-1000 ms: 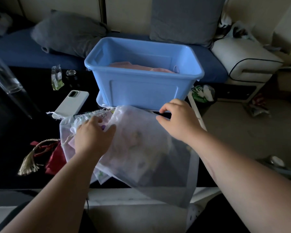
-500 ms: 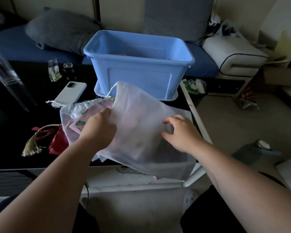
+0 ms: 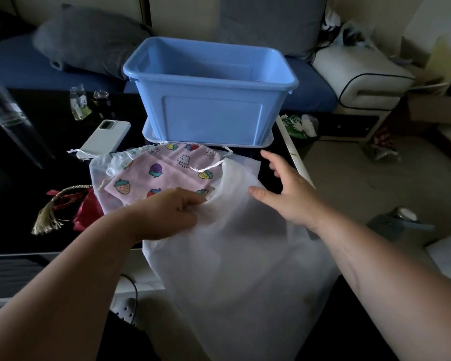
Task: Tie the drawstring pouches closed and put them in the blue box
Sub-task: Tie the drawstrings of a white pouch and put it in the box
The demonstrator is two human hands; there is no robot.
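Note:
A large white translucent pouch (image 3: 235, 256) hangs from the table edge down toward my lap. My left hand (image 3: 167, 212) pinches its upper left edge. My right hand (image 3: 284, 194) hovers over its upper right corner with fingers spread, holding nothing. Behind lies a pink pouch with a strawberry print (image 3: 167, 173), its white drawstring loose, on top of a sheer white mesh pouch (image 3: 102, 178). The blue box (image 3: 208, 100) stands on its lid at the back of the table. A red pouch with a gold tassel (image 3: 81, 212) lies at the left.
A white phone (image 3: 106, 135) and a small packet (image 3: 80, 105) lie on the black table (image 3: 24, 178) to the left of the box. A clear tube (image 3: 8, 115) leans at the far left. A blue sofa with grey pillows runs behind.
The large white pouch has been pulled toward me off the pile, uncovering the pink strawberry pouch. My right hand let go of it and lifted away with fingers spread.

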